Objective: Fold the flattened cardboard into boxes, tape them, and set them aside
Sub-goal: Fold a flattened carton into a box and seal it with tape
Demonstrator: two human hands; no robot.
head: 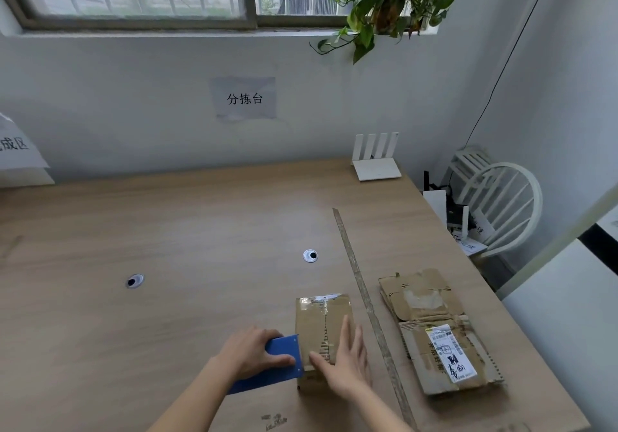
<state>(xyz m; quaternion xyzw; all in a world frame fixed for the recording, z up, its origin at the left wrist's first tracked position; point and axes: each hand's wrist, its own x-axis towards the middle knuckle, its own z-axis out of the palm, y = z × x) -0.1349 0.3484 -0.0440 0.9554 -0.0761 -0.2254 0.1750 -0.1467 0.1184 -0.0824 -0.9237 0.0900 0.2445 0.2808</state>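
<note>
A small folded cardboard box [317, 321] stands on the wooden table [167, 231], near the front, with clear tape along its top seam. My left hand [250, 351] grips a blue tape dispenser [281, 364] pressed against the box's left side at its near end. My right hand [347, 361] lies flat with straight fingers on the box's top and right side. A stack of flattened cardboard [434, 331] with a white shipping label lies to the right of the box.
A long narrow cardboard strip [368, 304] runs between the box and the flattened stack. Two cable holes [310, 255] [134, 281] sit in the table. A white router [376, 161] stands at the back right, and a white chair [501, 204] is beyond the table's right edge.
</note>
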